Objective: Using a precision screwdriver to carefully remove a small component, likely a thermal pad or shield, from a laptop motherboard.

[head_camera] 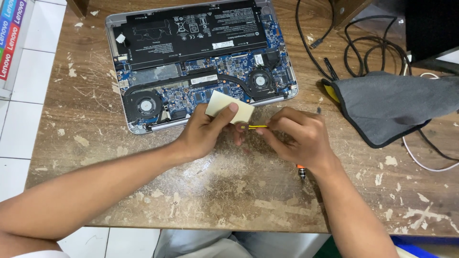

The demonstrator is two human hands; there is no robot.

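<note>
My left hand (208, 131) pinches a small pale yellow square pad (230, 107) between thumb and fingers, just in front of the open laptop. My right hand (296, 138) holds a thin yellow tool (256, 127) whose tip meets the fingertips of my left hand under the pad. Behind both hands lies the laptop (201, 57) with its bottom cover off, showing a black battery, a blue circuit board and two fans.
A grey cloth (392, 102) lies on the right of the worn wooden table (229, 191), over black and white cables (373, 48). An orange-tipped screwdriver (301, 171) pokes out beneath my right wrist. White floor tiles border the table's left edge.
</note>
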